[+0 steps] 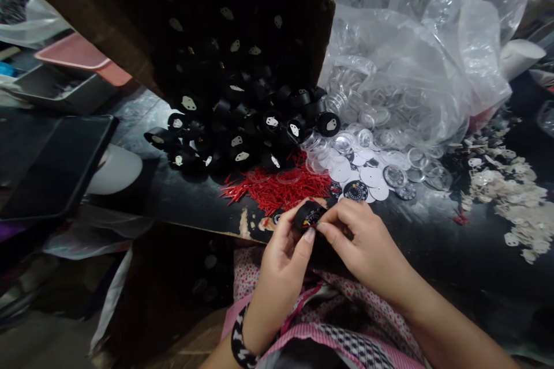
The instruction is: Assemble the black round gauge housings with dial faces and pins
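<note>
My left hand [283, 259] is closed around a small black round gauge housing [308, 215] at the table's front edge. A dark dial with pale markings and a bit of orange shows on its face. My right hand [361, 236] pinches at the dial's right side, thumb and forefinger together; whatever is between them is too small to make out. Just beyond my hands lies a heap of thin red pointers [277, 189]. To its right are white discs [340, 168] and a black printed dial [355, 190], mixed with clear round covers [418, 157].
A tipped cardboard box [125, 29] spills black housings [242, 118] onto the table. A clear plastic bag [402, 63] of round covers stands behind right. Small pale flat pieces [519, 196] lie far right. At left are a dark flat device [56, 161] and a pink tray [78, 52].
</note>
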The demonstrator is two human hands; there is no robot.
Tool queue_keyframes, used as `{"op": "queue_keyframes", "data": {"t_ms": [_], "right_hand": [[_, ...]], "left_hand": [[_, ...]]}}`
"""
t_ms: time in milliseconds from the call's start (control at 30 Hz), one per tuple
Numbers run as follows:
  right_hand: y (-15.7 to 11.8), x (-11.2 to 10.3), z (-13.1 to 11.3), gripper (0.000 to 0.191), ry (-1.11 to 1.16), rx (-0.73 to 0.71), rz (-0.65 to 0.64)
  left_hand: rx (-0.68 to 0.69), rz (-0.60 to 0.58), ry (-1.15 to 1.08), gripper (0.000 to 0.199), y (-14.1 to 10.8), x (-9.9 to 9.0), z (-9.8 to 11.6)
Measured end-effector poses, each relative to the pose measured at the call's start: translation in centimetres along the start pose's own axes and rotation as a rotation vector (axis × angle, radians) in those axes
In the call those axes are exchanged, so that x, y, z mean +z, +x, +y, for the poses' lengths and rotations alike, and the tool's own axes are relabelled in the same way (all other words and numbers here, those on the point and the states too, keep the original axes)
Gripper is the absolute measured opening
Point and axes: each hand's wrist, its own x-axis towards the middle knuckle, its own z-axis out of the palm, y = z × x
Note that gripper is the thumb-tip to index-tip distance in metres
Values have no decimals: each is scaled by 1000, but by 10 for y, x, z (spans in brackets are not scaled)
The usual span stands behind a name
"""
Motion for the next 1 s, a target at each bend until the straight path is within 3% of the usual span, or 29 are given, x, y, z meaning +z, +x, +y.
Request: {"op": "queue_keyframes", "data": {"t_ms": [367, 500, 633, 733, 867, 1000], "right_hand": [[-10, 12, -3, 21, 98, 29, 49], [-8, 8, -1, 28, 113, 48, 18], [-1, 1, 2, 12, -47, -153, 21], [4, -1, 4, 15, -269, -269, -23], [8, 3, 5, 15, -474, -315, -78], [10, 10, 0, 10, -499, -242, -47]], "left_hand": [[150, 68, 232, 30, -10, -6, 6], [-51, 27, 64, 29, -5, -7, 6], [-263, -63, -231, 40, 1, -9, 3], [-271, -47, -202, 43, 0, -12, 2], [-246, 21, -66, 40, -3, -10, 0], [-391, 94, -272, 44, -5, -1, -8]]}}
